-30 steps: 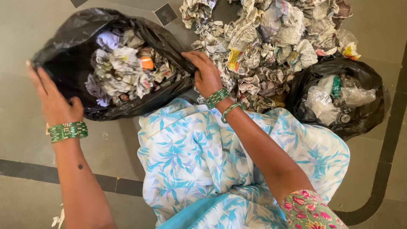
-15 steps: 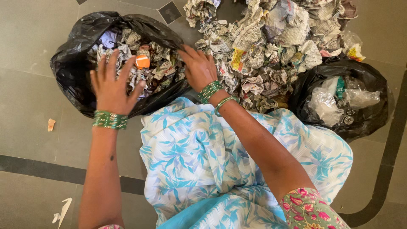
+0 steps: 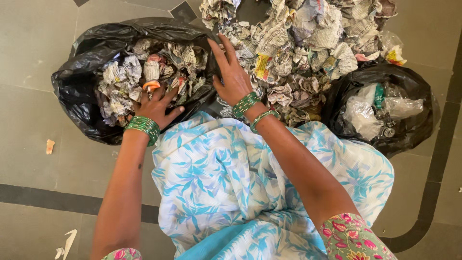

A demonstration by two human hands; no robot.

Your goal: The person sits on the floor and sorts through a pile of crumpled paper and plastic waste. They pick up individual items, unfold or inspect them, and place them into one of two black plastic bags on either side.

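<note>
A torn paper scrap point(image 3: 50, 146) lies on the grey floor tiles point(image 3: 29, 58) at the left edge of the frame, with more white scraps point(image 3: 65, 243) in the lower left corner. Just right of these, in the upper left of the frame, a black plastic bag point(image 3: 79, 98) sits open and stuffed with crumpled newspaper balls point(image 3: 125, 77). The left hand point(image 3: 156, 107) rests flat on that filling, fingers spread and pressing down rather than pinching anything (an orange bit point(image 3: 151, 85) shows just beyond its fingertips). Green bangles point(image 3: 143, 126) circle that wrist.

At centre, the right hand point(image 3: 232, 74) stands with fingers extended and close together against the bag's right-hand rim, between the bag and the loose paper pile point(image 3: 298, 53) at upper centre; whether it grips the plastic I cannot tell. Below both arms spreads a white and blue leaf-print cloth point(image 3: 240, 188) over the lap.

In the right part of the frame a second black bag point(image 3: 414, 130) holds clear plastic wrappers point(image 3: 363, 115).

The crumpled paper looks light, soft and springy, so it likely compresses under a flat palm and rebounds when released; a loose handful taken from above should hold. The bag film seems thin, slippery and limp, best taken by bunching its rim, since the wall will not stand by itself.
</note>
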